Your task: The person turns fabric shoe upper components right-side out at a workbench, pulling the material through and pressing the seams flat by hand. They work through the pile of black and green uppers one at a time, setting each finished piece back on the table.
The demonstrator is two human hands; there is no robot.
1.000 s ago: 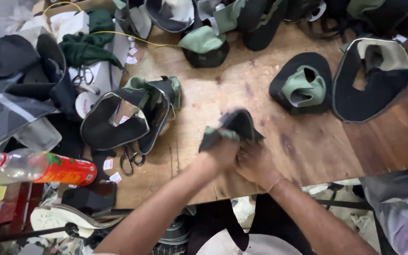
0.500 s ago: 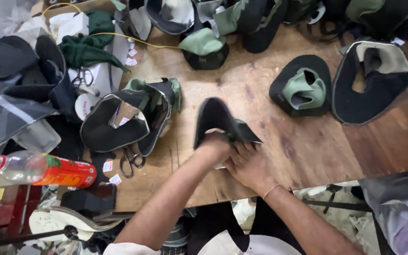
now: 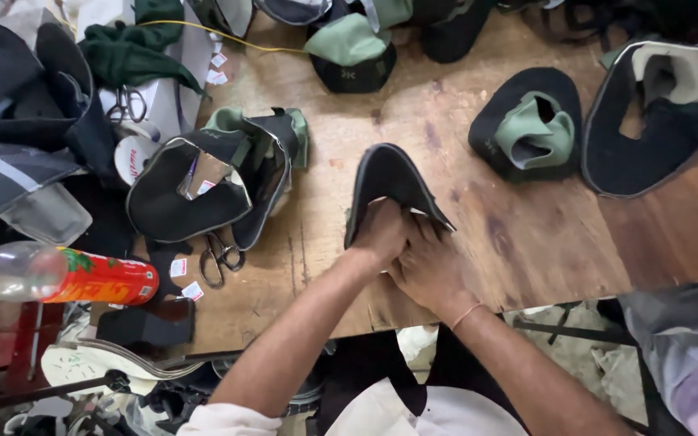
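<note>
Hands (image 3: 409, 250) gripping dark shoe upper (image 3: 388, 179), fingertips hidden

two scissors (image 3: 127, 103) (image 3: 220, 257), one bottle (image 3: 58, 274), two hands (image 3: 381, 230) (image 3: 430, 266).

Wooden tabletop (image 3: 462, 266) carries scattered work. At left, a stack of black shoe uppers (image 3: 203, 190) with green lining; scissors (image 3: 218, 257) lie just below it. A second pair of scissors (image 3: 126, 103) rests on white material beside a green cloth (image 3: 127, 52). A plastic bottle with red label (image 3: 66, 276) lies on its side at far left. At right, a black-and-green upper (image 3: 531, 125) lies near a larger black piece with pale lining (image 3: 660, 117).
</note>
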